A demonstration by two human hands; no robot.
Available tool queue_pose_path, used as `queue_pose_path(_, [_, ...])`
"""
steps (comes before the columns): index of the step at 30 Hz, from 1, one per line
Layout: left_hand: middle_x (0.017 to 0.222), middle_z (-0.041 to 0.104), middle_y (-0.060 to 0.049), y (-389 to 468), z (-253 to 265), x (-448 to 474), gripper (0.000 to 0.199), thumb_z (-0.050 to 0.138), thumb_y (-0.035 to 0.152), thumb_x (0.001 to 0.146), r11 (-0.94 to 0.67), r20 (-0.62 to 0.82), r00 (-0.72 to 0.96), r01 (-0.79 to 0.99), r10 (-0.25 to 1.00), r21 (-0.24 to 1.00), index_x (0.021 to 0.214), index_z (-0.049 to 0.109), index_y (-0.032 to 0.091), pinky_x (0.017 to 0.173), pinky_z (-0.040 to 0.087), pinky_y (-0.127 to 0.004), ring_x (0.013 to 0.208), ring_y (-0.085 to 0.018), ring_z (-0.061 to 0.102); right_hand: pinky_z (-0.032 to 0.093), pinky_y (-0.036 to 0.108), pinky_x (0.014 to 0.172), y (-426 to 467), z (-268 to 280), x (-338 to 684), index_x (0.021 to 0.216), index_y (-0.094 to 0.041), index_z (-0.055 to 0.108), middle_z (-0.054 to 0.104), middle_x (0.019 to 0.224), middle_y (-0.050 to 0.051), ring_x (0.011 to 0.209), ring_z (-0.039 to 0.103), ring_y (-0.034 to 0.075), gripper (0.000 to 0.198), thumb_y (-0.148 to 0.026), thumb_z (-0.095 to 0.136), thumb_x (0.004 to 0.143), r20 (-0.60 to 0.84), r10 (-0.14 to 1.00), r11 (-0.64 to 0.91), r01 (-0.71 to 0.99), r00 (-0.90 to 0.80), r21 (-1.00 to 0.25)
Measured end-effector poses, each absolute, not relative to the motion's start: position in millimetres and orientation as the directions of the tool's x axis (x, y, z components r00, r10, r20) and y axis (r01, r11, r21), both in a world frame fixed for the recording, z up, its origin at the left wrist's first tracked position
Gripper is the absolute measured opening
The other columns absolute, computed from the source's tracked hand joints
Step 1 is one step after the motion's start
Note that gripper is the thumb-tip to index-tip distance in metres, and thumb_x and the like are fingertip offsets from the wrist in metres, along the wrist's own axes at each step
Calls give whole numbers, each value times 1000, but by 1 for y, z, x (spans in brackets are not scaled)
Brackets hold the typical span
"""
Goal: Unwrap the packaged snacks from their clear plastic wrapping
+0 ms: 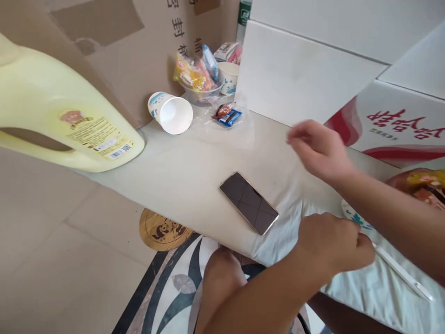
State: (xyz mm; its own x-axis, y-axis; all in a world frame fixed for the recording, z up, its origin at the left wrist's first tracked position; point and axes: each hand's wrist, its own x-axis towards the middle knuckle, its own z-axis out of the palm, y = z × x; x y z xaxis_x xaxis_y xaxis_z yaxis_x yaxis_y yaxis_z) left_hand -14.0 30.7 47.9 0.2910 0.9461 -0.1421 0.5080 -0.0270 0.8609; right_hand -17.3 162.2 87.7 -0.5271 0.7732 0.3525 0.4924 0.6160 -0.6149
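Observation:
My left hand (pixel 330 241) is closed, its knuckles towards me and its thumb folded in; what lies inside the fingers is hidden. Just beyond it, a white paper piece with blue print (pixel 358 218), perhaps a cup, is partly covered by my hand and forearm. From beside the left thumb a thin white stick-like thing (pixel 403 273) runs to the lower right over the cloth. Higher up, my right hand (pixel 320 148) is raised over the cloth, a little blurred, its fingers curled together with nothing visible in them. A dark-screened phone (pixel 249 202) lies left of both hands.
At the left stands a large yellow jug (pixel 86 111). A paper cup (pixel 170 112) lies on its side near a bowl (pixel 203 95) of wrapped snacks and small packets (pixel 227 115). White boxes (pixel 306 69) line the back. A round wooden stool (pixel 165 230) is below the edge.

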Motion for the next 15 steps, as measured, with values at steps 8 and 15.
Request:
queue_pose_path(8, [118,72,-4,44,25,-22,36,56,29,78,-124,-150,491,482,858,867,112,66,34,61,48,-33,100,-25,66,50,46,94,277,12,-208,126,-27,59,54,132,10,111,58,29,59,-20,68,69,146,629,745,537,-764,-396])
queue_pose_path(15, [125,70,-7,32,37,-42,52,59,21,73,-86,-150,512,408,846,909,124,61,32,63,49,-35,120,-35,60,50,44,94,313,-23,-199,117,-25,65,60,111,8,102,61,24,37,-29,62,80,246,615,730,425,-749,-535])
